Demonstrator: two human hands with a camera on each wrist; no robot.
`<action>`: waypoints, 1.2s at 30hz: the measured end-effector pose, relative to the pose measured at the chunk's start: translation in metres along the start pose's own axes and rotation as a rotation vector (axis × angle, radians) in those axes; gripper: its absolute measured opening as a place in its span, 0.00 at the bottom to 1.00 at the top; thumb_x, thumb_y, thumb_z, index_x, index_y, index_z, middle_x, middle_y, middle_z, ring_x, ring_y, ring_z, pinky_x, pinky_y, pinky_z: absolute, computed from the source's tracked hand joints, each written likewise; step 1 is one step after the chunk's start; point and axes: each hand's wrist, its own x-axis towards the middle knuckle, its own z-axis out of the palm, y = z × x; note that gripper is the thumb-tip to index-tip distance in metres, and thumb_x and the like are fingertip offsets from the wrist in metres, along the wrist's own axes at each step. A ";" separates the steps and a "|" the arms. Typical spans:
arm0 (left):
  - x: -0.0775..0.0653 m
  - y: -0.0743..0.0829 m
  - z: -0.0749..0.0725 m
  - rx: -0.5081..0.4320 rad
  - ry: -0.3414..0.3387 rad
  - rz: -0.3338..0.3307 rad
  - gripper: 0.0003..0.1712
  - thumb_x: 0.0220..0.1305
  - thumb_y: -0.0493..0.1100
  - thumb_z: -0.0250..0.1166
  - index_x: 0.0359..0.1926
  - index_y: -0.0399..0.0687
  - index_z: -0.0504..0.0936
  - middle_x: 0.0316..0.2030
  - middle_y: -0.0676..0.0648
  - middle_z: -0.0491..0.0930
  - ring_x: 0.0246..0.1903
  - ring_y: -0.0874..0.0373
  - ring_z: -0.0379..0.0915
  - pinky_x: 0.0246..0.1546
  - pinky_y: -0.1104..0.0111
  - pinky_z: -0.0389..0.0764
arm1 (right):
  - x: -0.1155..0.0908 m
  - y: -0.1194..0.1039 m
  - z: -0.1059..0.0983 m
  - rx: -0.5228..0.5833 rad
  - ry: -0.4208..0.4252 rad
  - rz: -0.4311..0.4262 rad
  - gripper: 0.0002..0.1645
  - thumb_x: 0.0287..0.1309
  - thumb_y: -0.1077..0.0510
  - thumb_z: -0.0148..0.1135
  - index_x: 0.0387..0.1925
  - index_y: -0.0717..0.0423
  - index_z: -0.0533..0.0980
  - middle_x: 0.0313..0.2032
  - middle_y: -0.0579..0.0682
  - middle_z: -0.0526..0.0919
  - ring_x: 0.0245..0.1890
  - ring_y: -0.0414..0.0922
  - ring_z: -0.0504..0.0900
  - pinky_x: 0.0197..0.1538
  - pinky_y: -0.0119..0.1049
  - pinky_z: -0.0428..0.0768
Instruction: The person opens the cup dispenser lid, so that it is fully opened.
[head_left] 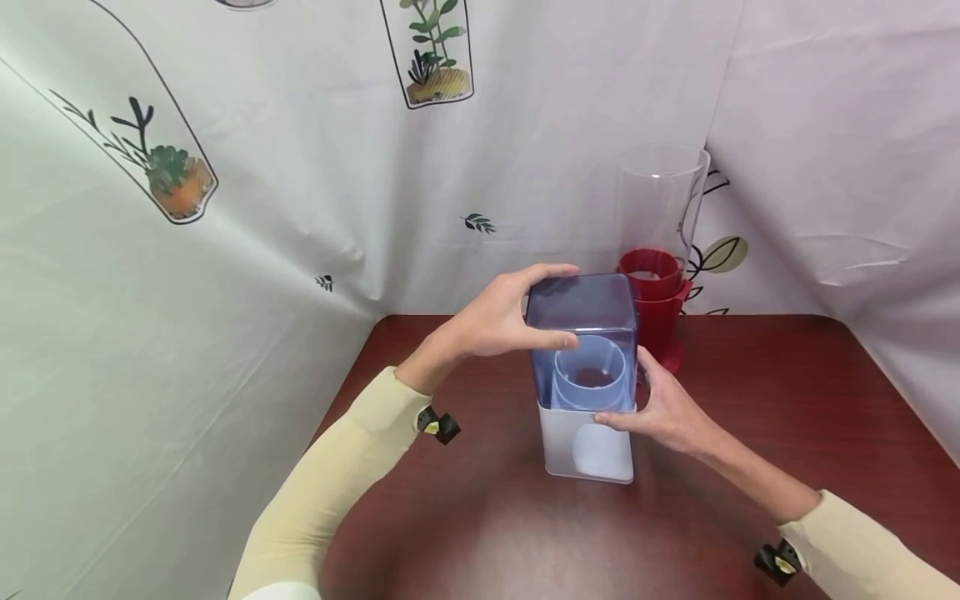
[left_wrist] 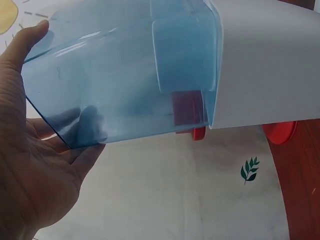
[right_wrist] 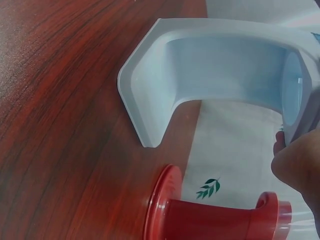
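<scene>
A translucent blue square cover stands upright over a white base on the table. Inside, a round collar shows through the blue wall. My left hand grips the cover's top end, thumb on the near side and fingers on the far side; the left wrist view shows the cover meeting the white base. Lower down on the right, my right hand holds the base near its upper edge, with the thumb in front. The right wrist view shows the base as a C-shaped stand with an opening.
Behind the base, to the right, stands a red holder with a tall clear cylinder on top. A dark red wooden table lies beneath. White patterned cloth hangs along its back and sides.
</scene>
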 end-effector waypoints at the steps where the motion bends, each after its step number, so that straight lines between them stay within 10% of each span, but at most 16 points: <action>1: 0.000 0.000 -0.001 -0.004 0.003 0.002 0.50 0.56 0.59 0.80 0.76 0.52 0.71 0.65 0.57 0.79 0.59 0.66 0.75 0.61 0.66 0.76 | 0.000 0.000 0.000 -0.005 0.002 -0.001 0.58 0.51 0.56 0.84 0.76 0.55 0.58 0.62 0.58 0.76 0.58 0.58 0.77 0.48 0.39 0.88; 36: -0.025 0.035 -0.024 0.125 0.093 0.135 0.52 0.53 0.58 0.83 0.75 0.50 0.72 0.63 0.57 0.79 0.58 0.67 0.75 0.59 0.65 0.78 | 0.000 -0.005 -0.002 -0.084 -0.002 -0.013 0.60 0.50 0.54 0.84 0.78 0.53 0.58 0.64 0.55 0.74 0.62 0.57 0.75 0.53 0.47 0.87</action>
